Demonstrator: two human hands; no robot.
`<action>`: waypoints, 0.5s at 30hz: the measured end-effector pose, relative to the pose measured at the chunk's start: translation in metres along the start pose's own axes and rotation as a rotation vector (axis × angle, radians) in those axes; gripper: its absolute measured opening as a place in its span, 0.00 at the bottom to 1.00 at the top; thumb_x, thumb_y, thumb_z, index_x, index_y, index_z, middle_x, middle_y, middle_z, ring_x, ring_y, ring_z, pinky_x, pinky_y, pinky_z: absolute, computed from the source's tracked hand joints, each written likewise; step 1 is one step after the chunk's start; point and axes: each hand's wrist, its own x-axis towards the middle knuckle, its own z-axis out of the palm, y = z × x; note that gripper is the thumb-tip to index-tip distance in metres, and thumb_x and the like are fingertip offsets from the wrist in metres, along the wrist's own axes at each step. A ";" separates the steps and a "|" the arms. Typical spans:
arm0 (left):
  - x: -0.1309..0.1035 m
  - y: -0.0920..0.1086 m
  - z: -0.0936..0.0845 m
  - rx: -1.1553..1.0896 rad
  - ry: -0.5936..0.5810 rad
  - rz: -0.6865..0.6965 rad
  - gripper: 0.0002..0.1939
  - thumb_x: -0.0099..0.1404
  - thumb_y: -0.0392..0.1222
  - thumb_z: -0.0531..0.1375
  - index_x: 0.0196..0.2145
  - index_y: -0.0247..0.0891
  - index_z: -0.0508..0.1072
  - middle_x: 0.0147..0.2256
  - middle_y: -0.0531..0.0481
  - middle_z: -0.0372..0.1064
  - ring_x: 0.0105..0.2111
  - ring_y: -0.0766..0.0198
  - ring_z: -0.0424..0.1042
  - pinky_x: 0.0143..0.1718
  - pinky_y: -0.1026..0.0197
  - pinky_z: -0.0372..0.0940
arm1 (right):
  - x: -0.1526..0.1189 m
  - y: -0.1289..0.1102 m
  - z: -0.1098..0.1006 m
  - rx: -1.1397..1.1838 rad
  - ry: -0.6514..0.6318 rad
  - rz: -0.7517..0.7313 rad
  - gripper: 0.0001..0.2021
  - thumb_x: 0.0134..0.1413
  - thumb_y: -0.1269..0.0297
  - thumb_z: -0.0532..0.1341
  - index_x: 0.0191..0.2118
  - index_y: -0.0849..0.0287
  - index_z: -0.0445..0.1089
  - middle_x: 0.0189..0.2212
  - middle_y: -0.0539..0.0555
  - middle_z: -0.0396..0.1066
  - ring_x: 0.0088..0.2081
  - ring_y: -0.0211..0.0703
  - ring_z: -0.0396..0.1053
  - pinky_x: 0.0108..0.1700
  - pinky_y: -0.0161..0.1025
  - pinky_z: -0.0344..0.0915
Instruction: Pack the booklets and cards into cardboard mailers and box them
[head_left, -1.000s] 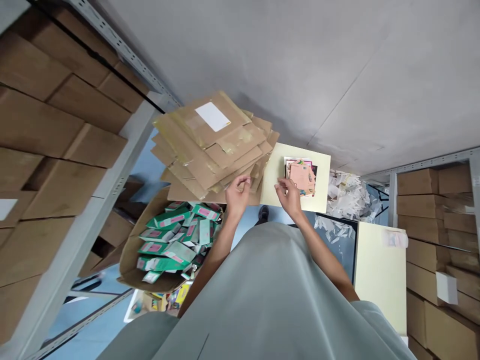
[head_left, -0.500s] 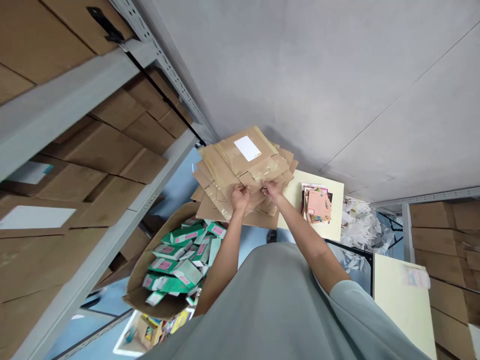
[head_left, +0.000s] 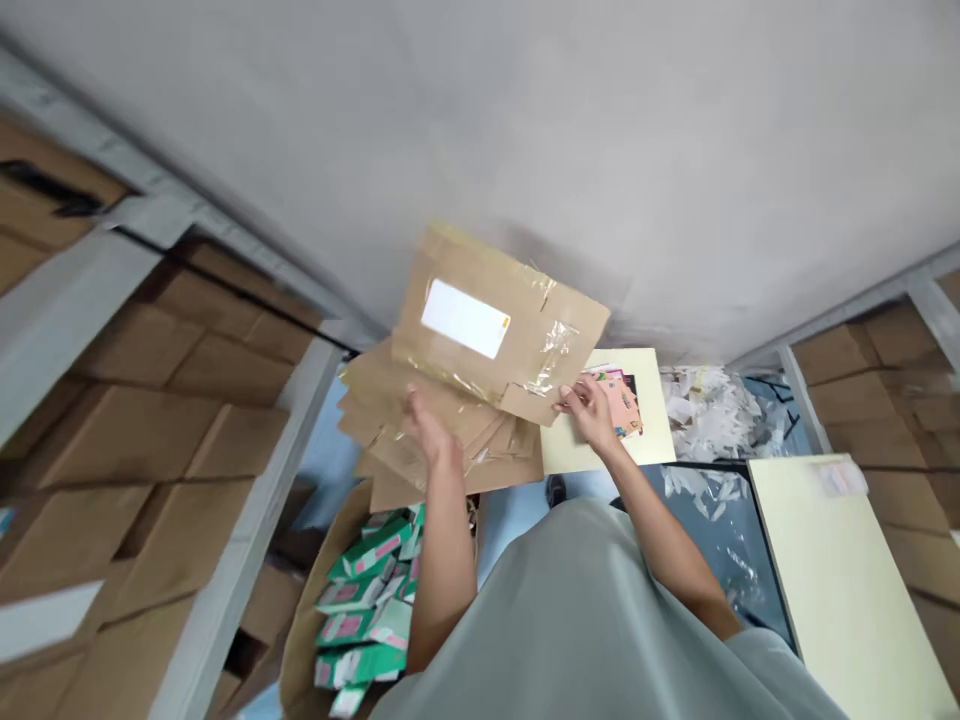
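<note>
A flattened cardboard box [head_left: 517, 350] with a white label and strips of clear tape is lifted and tilted above a stack of cardboard sheets [head_left: 420, 460]. My right hand [head_left: 589, 408] pinches its lower right corner. Over the stack, just below the lifted piece, is my left hand [head_left: 433, 430], slightly blurred, with fingers apart and nothing visibly gripped. Beneath the stack's front edge stands a large open carton [head_left: 304, 640] full of green and white small boxes [head_left: 367, 600].
A pale table [head_left: 651, 410] holds a pile of pink and coloured papers [head_left: 622, 405] beside my right hand. White plastic scraps [head_left: 709, 410] lie further right, near another pale tabletop [head_left: 847, 560]. Racks of brown cartons [head_left: 150, 430] flank both sides; a grey wall [head_left: 525, 130] is ahead.
The labelled cardboard piece has risen off the stack and turned, its corner in my right hand. My left hand has moved left, away from the piece's edge. The view has shifted.
</note>
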 end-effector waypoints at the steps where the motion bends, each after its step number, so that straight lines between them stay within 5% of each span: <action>1: -0.004 0.010 0.013 -0.013 -0.012 0.124 0.29 0.77 0.61 0.54 0.64 0.39 0.66 0.71 0.35 0.63 0.72 0.53 0.66 0.73 0.51 0.64 | -0.014 -0.009 -0.028 -0.033 0.048 -0.005 0.25 0.58 0.35 0.72 0.44 0.51 0.71 0.40 0.52 0.76 0.42 0.46 0.77 0.43 0.45 0.84; 4: -0.032 0.032 0.069 -0.080 -0.194 0.473 0.31 0.71 0.55 0.62 0.66 0.38 0.67 0.71 0.35 0.66 0.73 0.51 0.65 0.76 0.50 0.59 | -0.070 -0.033 -0.119 -0.151 0.246 0.001 0.27 0.58 0.31 0.69 0.46 0.50 0.73 0.41 0.54 0.79 0.43 0.51 0.79 0.46 0.49 0.85; 7: -0.098 0.033 0.135 -0.076 -0.655 0.450 0.29 0.68 0.54 0.61 0.63 0.39 0.73 0.61 0.37 0.76 0.64 0.47 0.75 0.71 0.44 0.67 | -0.143 -0.048 -0.206 -0.230 0.483 -0.005 0.29 0.58 0.28 0.68 0.46 0.49 0.76 0.42 0.56 0.81 0.44 0.55 0.80 0.48 0.53 0.84; 11: -0.240 -0.003 0.202 0.090 -1.264 0.296 0.28 0.66 0.57 0.59 0.58 0.40 0.77 0.53 0.38 0.80 0.55 0.48 0.81 0.59 0.46 0.77 | -0.245 -0.050 -0.296 -0.235 0.794 -0.040 0.28 0.59 0.29 0.67 0.45 0.49 0.75 0.42 0.57 0.82 0.44 0.55 0.80 0.49 0.53 0.83; 15: -0.397 -0.060 0.239 0.177 -1.515 0.382 0.24 0.59 0.50 0.68 0.52 0.42 0.75 0.50 0.40 0.80 0.53 0.52 0.81 0.60 0.49 0.77 | -0.336 -0.039 -0.369 -0.226 1.051 -0.086 0.25 0.62 0.32 0.65 0.46 0.50 0.73 0.41 0.57 0.82 0.43 0.54 0.81 0.47 0.52 0.82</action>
